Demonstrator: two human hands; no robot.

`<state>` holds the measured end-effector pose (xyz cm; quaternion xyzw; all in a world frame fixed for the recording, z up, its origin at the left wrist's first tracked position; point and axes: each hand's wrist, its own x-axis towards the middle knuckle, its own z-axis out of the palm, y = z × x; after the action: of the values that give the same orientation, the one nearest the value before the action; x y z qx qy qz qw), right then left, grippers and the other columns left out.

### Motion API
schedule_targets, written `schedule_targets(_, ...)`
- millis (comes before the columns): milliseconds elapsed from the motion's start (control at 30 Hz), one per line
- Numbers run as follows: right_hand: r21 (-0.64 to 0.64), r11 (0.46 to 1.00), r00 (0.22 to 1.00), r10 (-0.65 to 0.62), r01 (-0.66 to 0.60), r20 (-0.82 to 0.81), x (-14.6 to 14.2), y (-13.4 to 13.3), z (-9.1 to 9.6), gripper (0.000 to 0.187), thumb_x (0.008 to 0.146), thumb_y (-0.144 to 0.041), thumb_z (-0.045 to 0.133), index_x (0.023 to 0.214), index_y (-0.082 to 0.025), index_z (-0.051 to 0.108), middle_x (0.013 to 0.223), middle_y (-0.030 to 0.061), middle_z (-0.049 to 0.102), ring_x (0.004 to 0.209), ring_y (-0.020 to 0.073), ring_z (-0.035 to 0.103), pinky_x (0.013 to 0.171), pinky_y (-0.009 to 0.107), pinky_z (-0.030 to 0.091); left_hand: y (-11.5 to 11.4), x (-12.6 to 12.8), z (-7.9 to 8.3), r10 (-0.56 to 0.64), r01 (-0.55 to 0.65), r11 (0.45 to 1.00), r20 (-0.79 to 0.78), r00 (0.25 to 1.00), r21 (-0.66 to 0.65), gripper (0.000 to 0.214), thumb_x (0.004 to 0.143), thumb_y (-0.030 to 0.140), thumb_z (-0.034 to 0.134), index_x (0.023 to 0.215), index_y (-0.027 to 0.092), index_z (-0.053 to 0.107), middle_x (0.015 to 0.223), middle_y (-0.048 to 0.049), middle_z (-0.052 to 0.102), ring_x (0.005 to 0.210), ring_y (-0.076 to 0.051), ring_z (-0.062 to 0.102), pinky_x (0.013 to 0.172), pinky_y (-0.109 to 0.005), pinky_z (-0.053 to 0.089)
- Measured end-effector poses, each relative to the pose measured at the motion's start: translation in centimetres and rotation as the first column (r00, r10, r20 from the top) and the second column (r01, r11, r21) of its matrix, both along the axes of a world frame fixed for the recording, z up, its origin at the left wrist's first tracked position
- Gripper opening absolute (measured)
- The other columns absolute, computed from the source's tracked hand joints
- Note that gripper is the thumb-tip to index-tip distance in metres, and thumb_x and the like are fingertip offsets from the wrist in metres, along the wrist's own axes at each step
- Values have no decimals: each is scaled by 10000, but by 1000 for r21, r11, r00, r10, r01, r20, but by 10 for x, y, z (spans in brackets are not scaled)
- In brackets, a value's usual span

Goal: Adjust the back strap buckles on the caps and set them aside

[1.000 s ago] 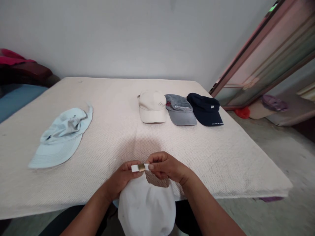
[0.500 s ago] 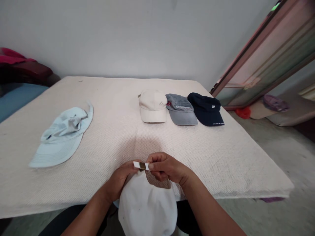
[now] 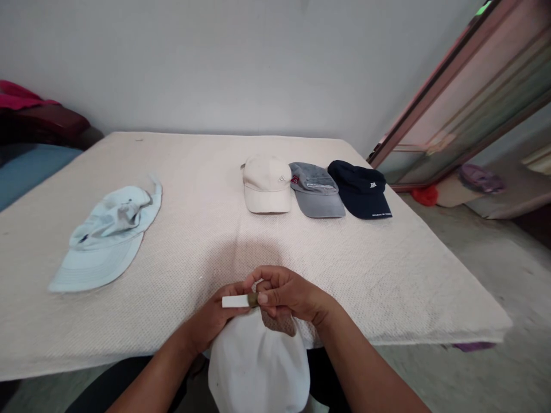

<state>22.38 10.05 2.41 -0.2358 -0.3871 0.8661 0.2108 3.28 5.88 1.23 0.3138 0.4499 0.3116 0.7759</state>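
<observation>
A white cap [image 3: 260,364] sits at the table's near edge, its back opening facing away from me. Across that opening runs its white strap [image 3: 235,301], which passes through a small brownish buckle [image 3: 253,299]. My left hand [image 3: 217,315] grips the cap's back edge by the strap's free end, its fingertips partly hidden. The thumb and forefinger of my right hand [image 3: 288,292] pinch the strap at the buckle. The cap's brim is out of sight.
Beyond my hands lie a beige cap [image 3: 267,183], a grey cap [image 3: 317,189] and a navy cap [image 3: 360,190] side by side. A crumpled light blue cap [image 3: 105,238] rests at left on the white-covered table [image 3: 408,287]. A wall stands behind.
More of the strap's white end now sticks out leftward from the buckle. My right fingers have shifted left onto the buckle. The other caps stay put.
</observation>
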Motion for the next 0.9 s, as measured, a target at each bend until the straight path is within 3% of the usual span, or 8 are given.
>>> schedule_targets(267,96,995,995,26,-35,97,1,2,0,242,757,-230,693,960,-143,593,537,-56,538,398,36,363,382,163,255,2,1,5,-53,54,994,-14,998,94,290,700,201,729,984,173,681,971,-73,696,944,-225,609,846,-326,417)
schedule_targets(433,126,992,994,-11,-4,112,6,2,-1,251,791,-280,665,979,-144,571,577,-39,553,407,44,403,388,171,286,3,2,6,3,-6,999,112,994,32,87,716,182,673,796,150,665,734,-22,657,701,-148,589,665,-250,412)
schedule_targets(600,95,995,991,-47,35,124,11,0,-1,205,866,-345,566,879,-141,561,551,-31,539,430,64,467,414,181,320,4,1,8,55,-55,998,181,982,-4,53,718,190,654,733,147,626,637,2,596,577,-107,512,563,-218,369)
schedule_targets(733,68,998,990,-27,18,136,9,0,-4,197,799,-309,660,789,-141,558,521,-59,495,392,38,395,380,170,272,3,-2,6,33,-33,999,136,990,-4,85,709,163,652,684,148,573,580,36,501,527,-78,429,508,-194,309)
schedule_targets(900,90,994,979,-78,62,188,6,2,-5,193,771,-277,676,711,-146,547,456,-79,443,363,33,356,350,167,225,1,-3,5,-74,68,997,173,982,40,193,682,244,702,797,151,577,680,4,546,592,-107,485,553,-215,352)
